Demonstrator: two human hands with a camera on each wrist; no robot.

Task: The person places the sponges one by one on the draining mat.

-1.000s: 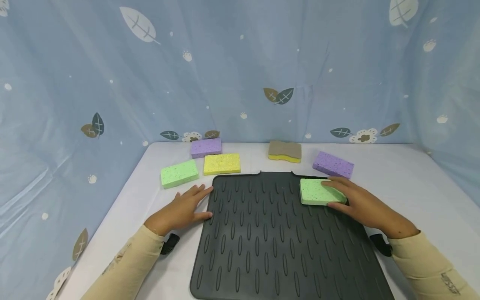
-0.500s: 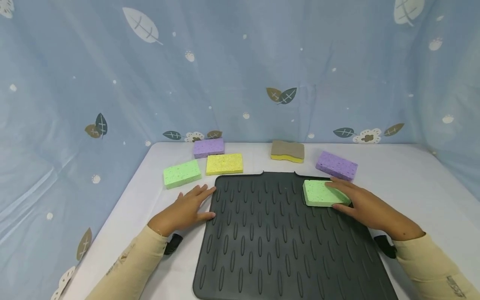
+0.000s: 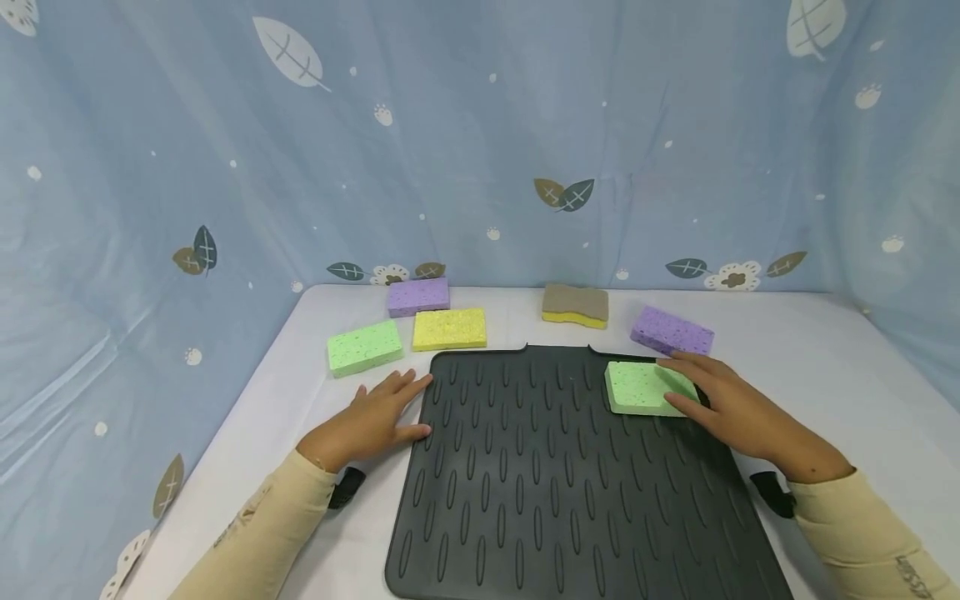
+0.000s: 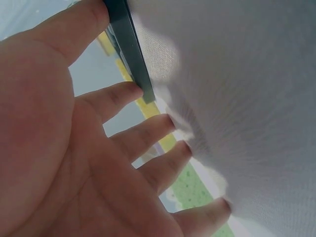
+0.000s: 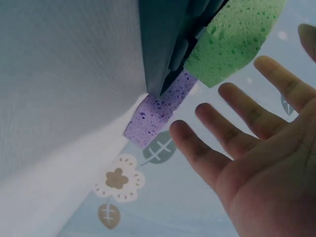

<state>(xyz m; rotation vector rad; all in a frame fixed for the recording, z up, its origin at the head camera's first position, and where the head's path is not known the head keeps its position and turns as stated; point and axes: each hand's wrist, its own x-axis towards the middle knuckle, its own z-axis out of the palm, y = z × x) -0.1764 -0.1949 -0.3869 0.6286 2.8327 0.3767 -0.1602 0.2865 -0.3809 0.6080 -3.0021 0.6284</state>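
Note:
A green sponge (image 3: 647, 388) lies flat in the far right corner of a black ribbed mat (image 3: 517, 467). Over the sponge's right end hovers my right hand (image 3: 731, 412), fingers spread. In the right wrist view those fingers (image 5: 237, 111) look apart from the green sponge (image 5: 237, 42), with nothing held. At the mat's left edge my left hand (image 3: 367, 421) rests with fingers spread. Its thumb and index finger touch the mat's rim (image 4: 133, 54) in the left wrist view, while the other fingertips meet the white cloth (image 4: 222, 98).
Behind the mat's right corner lies a purple sponge (image 3: 671, 331). A grey-and-yellow sponge (image 3: 575, 307) sits at the back middle. Toward the left are another purple sponge (image 3: 418, 297), a yellow sponge (image 3: 449, 329) and a second green sponge (image 3: 365, 348). A blue patterned curtain (image 3: 480, 150) hangs behind.
My right hand has let go of the green sponge, its fingers lifting and spreading at the sponge's right end. The left hand stays at the mat's edge. The head view shifted slightly.

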